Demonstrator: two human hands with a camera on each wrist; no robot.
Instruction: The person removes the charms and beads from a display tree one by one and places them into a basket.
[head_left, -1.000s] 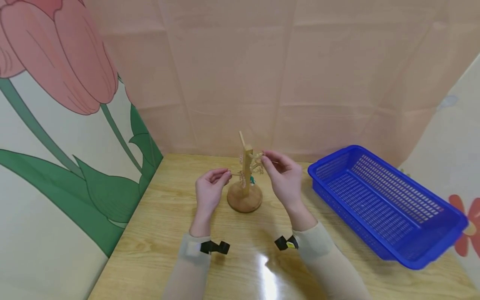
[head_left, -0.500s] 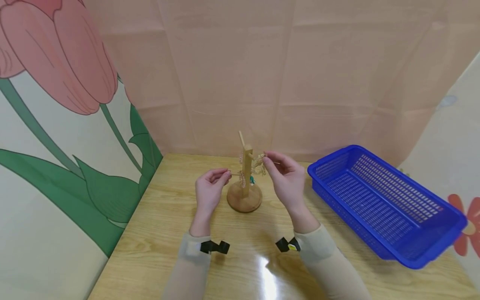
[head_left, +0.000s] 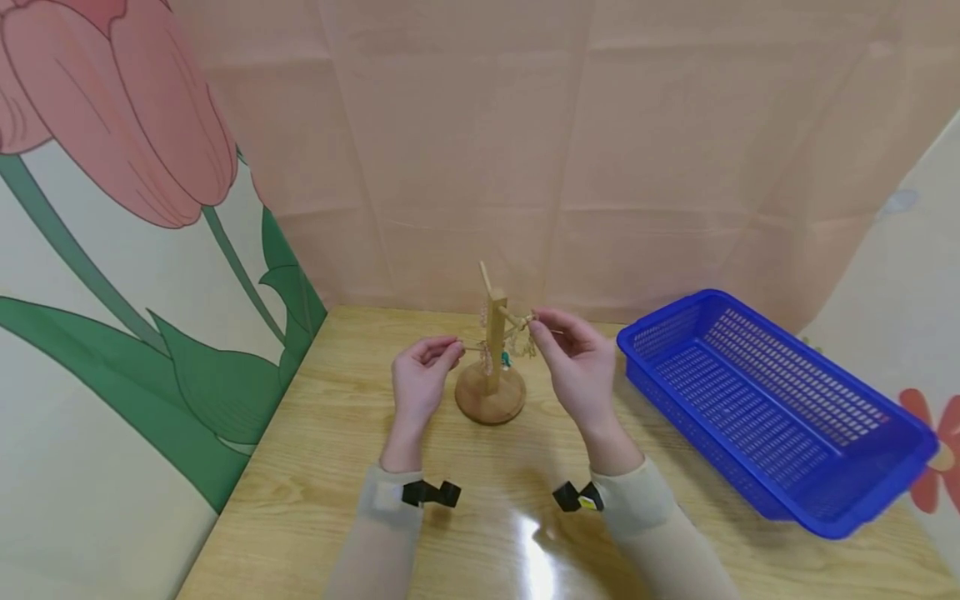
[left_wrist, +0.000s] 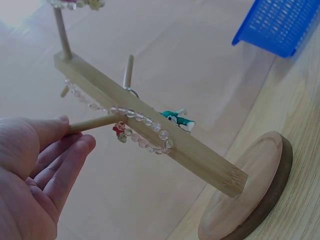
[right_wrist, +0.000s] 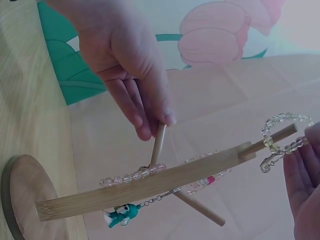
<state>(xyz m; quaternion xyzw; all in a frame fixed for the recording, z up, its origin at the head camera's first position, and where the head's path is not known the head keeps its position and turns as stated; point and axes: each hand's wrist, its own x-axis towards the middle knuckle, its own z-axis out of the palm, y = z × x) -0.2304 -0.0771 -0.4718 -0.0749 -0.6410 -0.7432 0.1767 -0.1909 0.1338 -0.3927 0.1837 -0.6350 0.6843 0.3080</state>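
Pinching, left hand [head_left: 420, 379] on a wooden peg [left_wrist: 95, 124], right hand [head_left: 581, 371] on a beaded bracelet [right_wrist: 288, 148] around another peg [right_wrist: 283, 134]

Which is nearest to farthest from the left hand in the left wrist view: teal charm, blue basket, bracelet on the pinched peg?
From the left hand:
1. Bracelet: on the pinched peg, hand's side of the post.
2. Teal charm: just beyond the post.
3. Blue basket: upper right of the view.

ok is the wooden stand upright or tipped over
Upright: in the head view, the wooden stand has its round base flat on the table, post standing above it.
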